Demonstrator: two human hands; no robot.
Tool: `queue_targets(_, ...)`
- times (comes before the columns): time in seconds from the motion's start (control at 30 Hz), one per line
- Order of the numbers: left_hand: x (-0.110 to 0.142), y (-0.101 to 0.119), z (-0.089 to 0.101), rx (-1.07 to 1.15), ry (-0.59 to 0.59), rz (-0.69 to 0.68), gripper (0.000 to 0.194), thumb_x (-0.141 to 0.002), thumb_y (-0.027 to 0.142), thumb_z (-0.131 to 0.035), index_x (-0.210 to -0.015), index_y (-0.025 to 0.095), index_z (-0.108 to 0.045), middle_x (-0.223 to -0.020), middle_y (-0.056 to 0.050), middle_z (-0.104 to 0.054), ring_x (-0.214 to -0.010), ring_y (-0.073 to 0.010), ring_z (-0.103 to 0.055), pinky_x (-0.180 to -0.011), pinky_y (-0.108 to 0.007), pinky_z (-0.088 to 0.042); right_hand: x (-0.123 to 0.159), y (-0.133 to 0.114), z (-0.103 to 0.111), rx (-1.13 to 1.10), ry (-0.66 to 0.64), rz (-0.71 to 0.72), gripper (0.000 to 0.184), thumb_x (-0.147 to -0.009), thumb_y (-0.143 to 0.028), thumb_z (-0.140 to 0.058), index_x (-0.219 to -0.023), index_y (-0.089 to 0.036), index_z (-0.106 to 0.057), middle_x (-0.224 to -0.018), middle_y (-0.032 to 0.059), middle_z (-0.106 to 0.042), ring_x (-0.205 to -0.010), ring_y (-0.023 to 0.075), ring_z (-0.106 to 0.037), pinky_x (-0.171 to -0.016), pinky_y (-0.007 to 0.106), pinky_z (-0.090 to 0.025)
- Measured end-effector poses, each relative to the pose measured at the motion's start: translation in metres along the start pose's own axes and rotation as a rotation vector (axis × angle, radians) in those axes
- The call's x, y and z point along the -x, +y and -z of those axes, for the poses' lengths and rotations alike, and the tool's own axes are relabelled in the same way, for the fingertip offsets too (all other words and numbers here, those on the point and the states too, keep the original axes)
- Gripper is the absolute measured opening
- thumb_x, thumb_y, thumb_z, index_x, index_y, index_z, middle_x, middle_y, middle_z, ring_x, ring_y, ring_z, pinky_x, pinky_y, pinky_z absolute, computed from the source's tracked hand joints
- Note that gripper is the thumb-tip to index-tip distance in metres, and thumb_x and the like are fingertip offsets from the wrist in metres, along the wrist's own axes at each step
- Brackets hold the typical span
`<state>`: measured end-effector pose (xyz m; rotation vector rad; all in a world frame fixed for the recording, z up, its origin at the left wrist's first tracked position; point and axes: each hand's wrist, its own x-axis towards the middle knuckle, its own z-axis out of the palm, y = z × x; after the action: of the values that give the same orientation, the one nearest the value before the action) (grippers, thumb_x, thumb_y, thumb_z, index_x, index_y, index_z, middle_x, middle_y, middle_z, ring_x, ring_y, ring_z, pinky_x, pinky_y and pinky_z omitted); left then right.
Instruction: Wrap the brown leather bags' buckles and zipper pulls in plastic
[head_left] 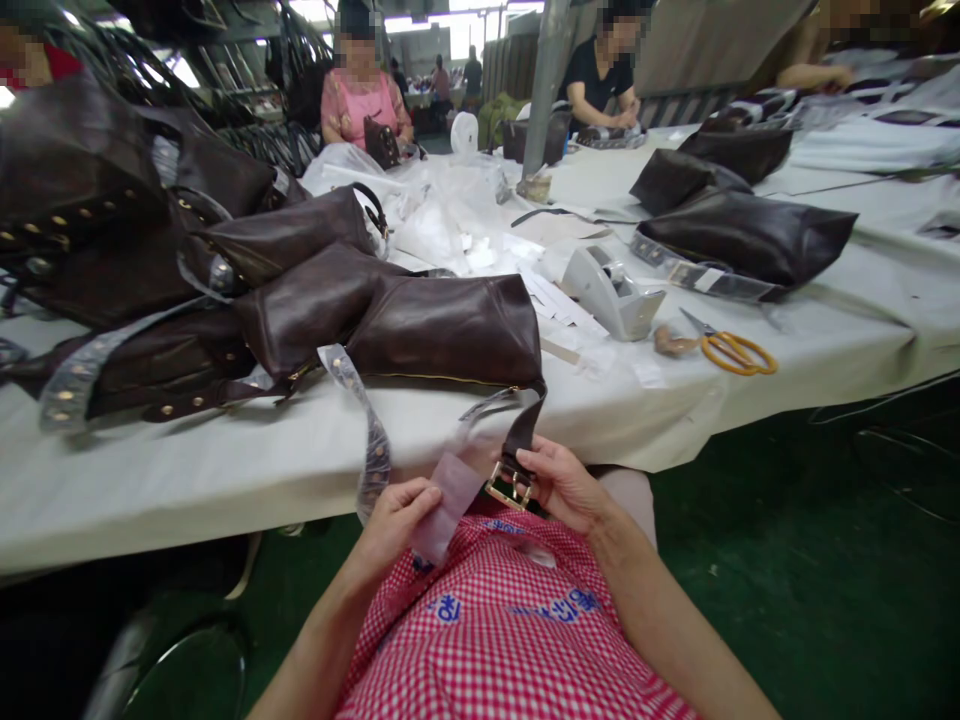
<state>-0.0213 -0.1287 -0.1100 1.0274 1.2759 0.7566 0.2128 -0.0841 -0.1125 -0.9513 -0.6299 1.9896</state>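
Observation:
My left hand (397,520) is closed in a pinch on a thin translucent wrapping sheet (450,495) held over my lap. My right hand (562,485) grips the brass buckle (508,485) at the end of a dark brown strap (525,425). The strap hangs down from a dark brown leather bag (450,330) lying at the table's near edge. A second strap wrapped in clear film (371,430) dangles from the bag to the left of my left hand.
Several more brown bags (112,240) are piled on the white table (187,470) at left, others (750,240) at right. A tape dispenser (611,290), yellow-handled scissors (731,350) and loose white paper lie in between. Other people sit working at the far side.

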Motion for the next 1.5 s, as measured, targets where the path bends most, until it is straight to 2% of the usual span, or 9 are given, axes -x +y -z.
queue_targets(0.13,-0.01,-0.003,0.0,0.001,0.11,-0.017,0.032,-0.071,0.043,-0.069,-0.063,0.013,-0.065,-0.056,0.001,-0.055,-0.051,-0.0097,-0.043,-0.048,-0.021,-0.029,0.002,-0.002,0.004,-0.052,-0.094,-0.051,0.035,-0.068,-0.023,-0.081,-0.098,-0.015,-0.065,-0.109,0.0117,-0.071,-0.07,0.0136,-0.07,-0.055,0.019,-0.055)
queue_targets(0.33,-0.017,-0.001,-0.012,-0.026,0.202,-0.042,0.028,-0.069,0.04,-0.067,-0.063,0.013,-0.066,-0.056,0.001,-0.058,-0.052,-0.0106,-0.046,-0.05,-0.021,-0.032,-0.003,0.004,0.006,-0.082,-0.2,-0.111,0.034,-0.073,-0.023,-0.078,-0.102,-0.014,-0.062,-0.102,0.0125,-0.073,-0.08,0.0192,-0.073,-0.06,0.021,-0.058)
queue_targets(0.43,-0.017,0.002,-0.019,-0.062,0.176,-0.071,0.024,-0.069,0.037,-0.067,-0.062,0.014,-0.065,-0.058,0.001,-0.059,-0.056,-0.0117,-0.048,-0.053,-0.022,-0.034,-0.005,0.006,0.005,-0.067,-0.186,-0.102,0.033,-0.072,-0.023,-0.079,-0.099,-0.014,-0.062,-0.091,0.0088,-0.074,-0.078,0.0184,-0.073,-0.064,0.024,-0.059)
queue_targets(0.53,-0.017,0.006,-0.022,-0.129,0.082,-0.092,0.021,-0.072,0.034,-0.066,-0.064,0.014,-0.065,-0.061,0.001,-0.06,-0.06,-0.0123,-0.05,-0.056,-0.022,-0.036,-0.005,0.007,0.005,-0.036,-0.178,-0.093,0.034,-0.069,-0.023,-0.082,-0.096,-0.015,-0.062,-0.088,0.0063,-0.073,-0.074,0.0172,-0.072,-0.064,0.025,-0.06)
queue_targets(0.67,-0.016,0.014,-0.025,-0.178,0.002,-0.121,0.024,-0.08,0.036,-0.059,-0.081,0.015,-0.07,-0.078,-0.003,-0.067,-0.072,-0.0159,-0.057,-0.065,-0.024,-0.042,-0.005,0.006,0.006,0.013,-0.164,-0.082,0.036,-0.066,-0.024,-0.084,-0.094,-0.015,-0.063,-0.087,0.0051,-0.072,-0.072,0.0162,-0.07,-0.062,0.025,-0.059)
queue_targets(0.87,-0.018,0.017,-0.029,-0.221,0.037,-0.146,0.027,-0.083,0.036,-0.056,-0.086,0.014,-0.071,-0.084,-0.005,-0.071,-0.078,-0.0191,-0.06,-0.071,-0.026,-0.045,-0.006,0.005,0.004,0.045,-0.131,-0.066,0.039,-0.064,-0.025,-0.085,-0.095,-0.016,-0.063,-0.085,0.0024,-0.07,-0.066,0.0138,-0.069,-0.059,0.023,-0.058)
queue_targets(1.0,-0.021,0.01,-0.027,-0.222,0.041,-0.112,0.026,-0.081,0.034,-0.057,-0.076,0.014,-0.072,-0.073,-0.004,-0.069,-0.069,-0.0168,-0.057,-0.064,-0.024,-0.041,-0.007,0.004,0.001,0.033,-0.14,-0.088,0.04,-0.062,-0.024,-0.086,-0.093,-0.015,-0.063,-0.082,0.0024,-0.07,-0.067,0.0138,-0.069,-0.059,0.022,-0.057)
queue_targets(1.23,-0.024,0.001,-0.024,-0.076,0.099,-0.062,0.021,-0.071,0.033,-0.064,-0.064,0.014,-0.069,-0.061,-0.001,-0.062,-0.059,-0.0129,-0.05,-0.058,-0.023,-0.037,-0.008,0.006,0.006,0.034,-0.134,-0.11,0.04,-0.065,-0.022,-0.084,-0.099,-0.015,-0.062,-0.098,0.0084,-0.073,-0.08,0.0187,-0.072,-0.064,0.026,-0.059)
queue_targets(1.5,-0.026,0.0,-0.021,0.054,0.08,-0.011,0.016,-0.064,0.028,-0.072,-0.059,0.014,-0.066,-0.057,0.001,-0.06,-0.056,-0.0102,-0.049,-0.057,-0.022,-0.037,-0.012,-0.003,0.013,-0.02,-0.173,-0.048,0.03,-0.071,-0.024,-0.08,-0.095,-0.014,-0.064,-0.099,0.0116,-0.074,-0.074,0.0174,-0.073,-0.062,0.024,-0.059)
